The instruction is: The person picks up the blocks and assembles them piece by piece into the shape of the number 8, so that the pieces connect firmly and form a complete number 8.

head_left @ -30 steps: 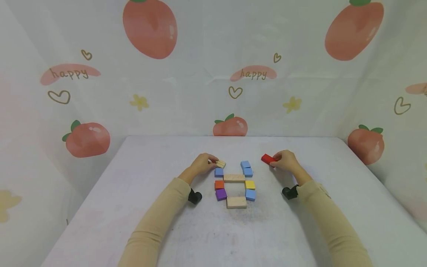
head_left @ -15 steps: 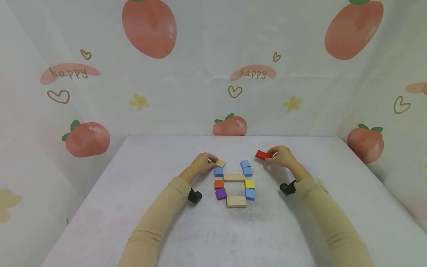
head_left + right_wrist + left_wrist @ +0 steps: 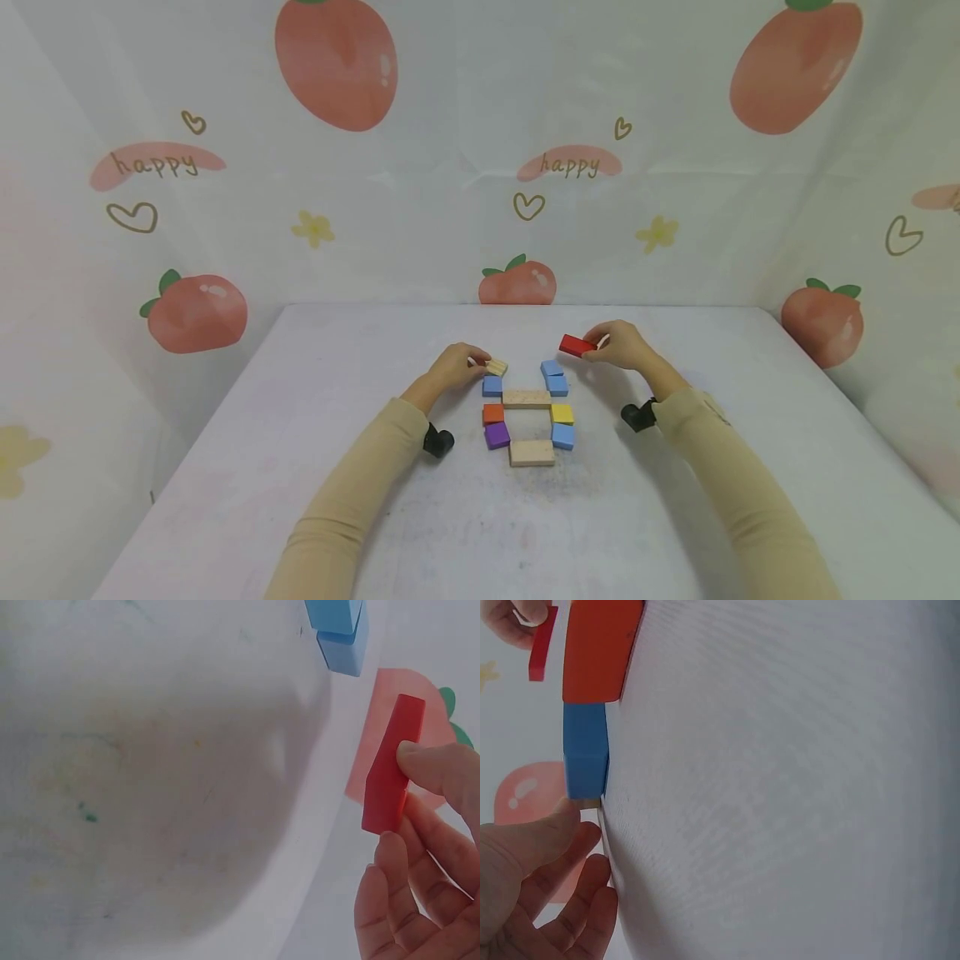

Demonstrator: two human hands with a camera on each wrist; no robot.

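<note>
My left hand point(image 3: 456, 367) is at the far left of the block layout, its thumb and fingertips pinching a small pale wooden block point(image 3: 497, 367). In the left wrist view that block is mostly hidden behind a blue block point(image 3: 586, 750). My right hand point(image 3: 622, 345) holds a red block point(image 3: 576, 346) by one end, between thumb and fingers. The right wrist view has the red block point(image 3: 394, 761) raised off the table. It is behind and slightly right of two light blue blocks point(image 3: 553, 377) that lie end to end.
Nearer blocks include a long wooden one point(image 3: 527, 400), an orange one point(image 3: 492, 414), a purple one point(image 3: 497, 436), a yellow one point(image 3: 562, 414), a light blue one point(image 3: 562, 437) and a front wooden one point(image 3: 532, 454). A printed curtain point(image 3: 420, 208) stands behind the white table point(image 3: 300, 392).
My right hand has moved left and a little farther back, bringing the red block closer to the far blue blocks. The left hand and the blocks on the table have stayed put.
</note>
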